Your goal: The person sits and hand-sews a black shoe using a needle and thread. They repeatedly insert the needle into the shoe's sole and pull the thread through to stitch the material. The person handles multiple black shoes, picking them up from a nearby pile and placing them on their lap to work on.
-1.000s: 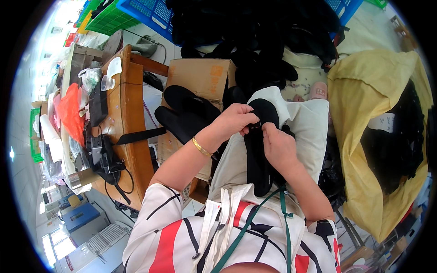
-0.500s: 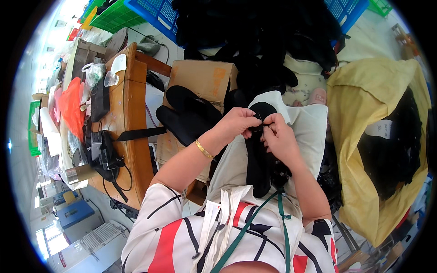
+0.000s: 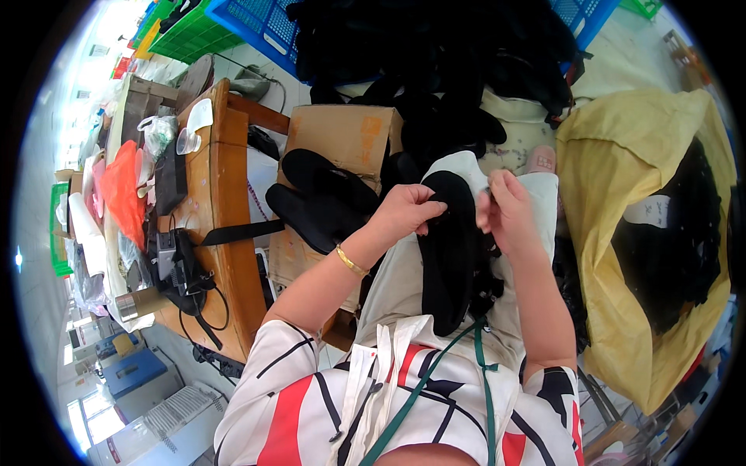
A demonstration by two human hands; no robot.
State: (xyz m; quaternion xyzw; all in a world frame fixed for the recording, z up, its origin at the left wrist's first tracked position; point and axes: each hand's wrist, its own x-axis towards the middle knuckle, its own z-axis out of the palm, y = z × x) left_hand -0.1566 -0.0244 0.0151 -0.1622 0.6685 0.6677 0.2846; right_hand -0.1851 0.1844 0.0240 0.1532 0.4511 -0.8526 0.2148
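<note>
A long black cloth shoe (image 3: 448, 264) lies lengthwise on my lap, over pale cloth. My left hand (image 3: 409, 210) pinches its far end between thumb and forefinger. To the right of the shoe, my right hand (image 3: 507, 208) is raised clear of it with the fingertips drawn together. Whatever is in that pinch is too small and blurred to name. Left of my lap, a pair of similar black shoes (image 3: 315, 198) rests on a cardboard box (image 3: 342, 128).
A wooden table (image 3: 221, 179) with bags and a black device stands at the left. Ahead, a blue crate (image 3: 260, 35) brims with black shoes. On the right an open yellow sack (image 3: 598, 233) holds dark pieces. A pink shoe (image 3: 542, 159) shows beyond my lap.
My right hand has pulled away from the shoe's far end, moving right and up. My left hand keeps its pinch there, almost in the same place.
</note>
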